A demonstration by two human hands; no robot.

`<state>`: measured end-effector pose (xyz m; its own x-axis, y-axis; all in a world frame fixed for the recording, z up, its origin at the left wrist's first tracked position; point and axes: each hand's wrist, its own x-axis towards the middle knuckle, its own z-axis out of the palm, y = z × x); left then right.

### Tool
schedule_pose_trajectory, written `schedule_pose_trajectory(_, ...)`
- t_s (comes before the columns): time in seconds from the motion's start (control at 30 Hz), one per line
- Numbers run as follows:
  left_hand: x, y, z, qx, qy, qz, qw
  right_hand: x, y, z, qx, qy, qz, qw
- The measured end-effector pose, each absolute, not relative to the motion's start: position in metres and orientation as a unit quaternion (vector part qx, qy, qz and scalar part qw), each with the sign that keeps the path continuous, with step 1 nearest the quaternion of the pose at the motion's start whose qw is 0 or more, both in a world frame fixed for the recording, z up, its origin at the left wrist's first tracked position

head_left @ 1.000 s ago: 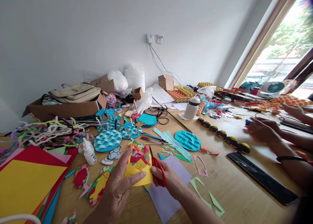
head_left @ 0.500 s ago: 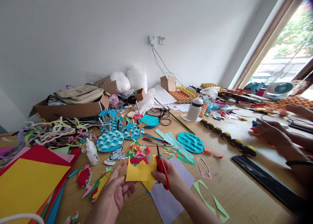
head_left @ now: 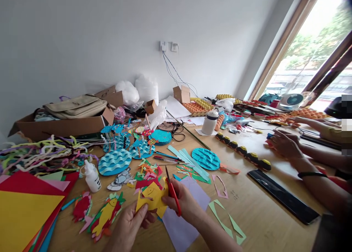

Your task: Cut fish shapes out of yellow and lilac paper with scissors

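Note:
Between the thumb and fingers of my left hand is the left edge of a piece of yellow paper, cut unevenly, with a small drawn line on it. My right hand grips red-handled scissors, blades pointing up and away, and its fingertips also touch the paper's right side. Under both lies a lilac sheet. Left of my left hand are layered paper fish, one yellow and green and one red. Bright paper scraps lie just beyond the yellow paper.
A white glue bottle stands beside stacked coloured sheets. Blue wavy discs, pens and a white jar sit farther back. To the right are a black bar and other people's hands.
My left hand has closed its thumb onto the yellow paper, where before its fingers were spread beneath it. The paper has turned and tilted. The view has swung slightly right.

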<state>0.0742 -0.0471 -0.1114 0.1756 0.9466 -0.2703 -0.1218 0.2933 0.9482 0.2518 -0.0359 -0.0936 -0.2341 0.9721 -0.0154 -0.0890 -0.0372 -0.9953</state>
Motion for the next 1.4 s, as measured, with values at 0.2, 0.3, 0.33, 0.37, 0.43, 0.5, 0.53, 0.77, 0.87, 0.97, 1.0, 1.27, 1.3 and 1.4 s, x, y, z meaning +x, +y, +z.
schedule_pose_trajectory(0.2,0.074,-0.045,-0.1,0.545,0.498,0.335,0.585,0.286,-0.029,-0.061,-0.557,-0.49,0.426,0.518)
schedule_pose_trajectory(0.3,0.073,-0.043,-0.096,0.654,0.52,0.281,0.471,0.312,-0.028,-0.045,-0.587,-0.474,0.389,0.529)
schedule_pose_trajectory(0.33,0.074,-0.043,-0.097,0.681,0.518,0.276,0.439,0.322,-0.029,-0.042,-0.595,-0.47,0.38,0.53)
schedule_pose_trajectory(0.37,0.074,-0.042,-0.099,0.702,0.512,0.273,0.413,0.33,-0.031,-0.042,-0.607,-0.462,0.371,0.53)
schedule_pose_trajectory(0.43,0.076,-0.041,-0.106,0.739,0.495,0.268,0.371,0.347,-0.037,-0.047,-0.632,-0.444,0.349,0.531)
schedule_pose_trajectory(0.5,0.078,-0.04,-0.115,0.782,0.473,0.25,0.321,0.361,-0.046,-0.057,-0.658,-0.42,0.324,0.535)
schedule_pose_trajectory(0.53,0.079,-0.04,-0.12,0.806,0.46,0.23,0.293,0.367,-0.051,-0.062,-0.669,-0.408,0.313,0.536)
schedule_pose_trajectory(0.77,0.09,-0.048,-0.132,0.906,0.382,0.06,0.174,0.392,-0.085,-0.093,-0.741,-0.343,0.28,0.505)
schedule_pose_trajectory(0.87,0.097,-0.051,-0.135,0.914,0.362,0.073,0.165,0.4,-0.092,-0.102,-0.763,-0.333,0.266,0.486)
schedule_pose_trajectory(0.97,0.103,-0.054,-0.145,0.927,0.32,0.082,0.179,0.407,-0.095,-0.109,-0.785,-0.333,0.254,0.456)
schedule_pose_trajectory(1.0,0.104,-0.055,-0.149,0.93,0.307,0.072,0.189,0.409,-0.097,-0.111,-0.792,-0.336,0.25,0.445)
schedule_pose_trajectory(1.27,0.091,-0.049,-0.138,0.896,0.381,0.029,0.227,0.416,-0.113,-0.12,-0.846,-0.371,0.19,0.332)
schedule_pose_trajectory(1.3,0.088,-0.047,-0.133,0.885,0.4,0.04,0.234,0.416,-0.114,-0.121,-0.852,-0.377,0.18,0.314)
schedule_pose_trajectory(1.4,0.083,-0.041,-0.123,0.851,0.459,0.086,0.239,0.413,-0.116,-0.119,-0.869,-0.392,0.151,0.261)
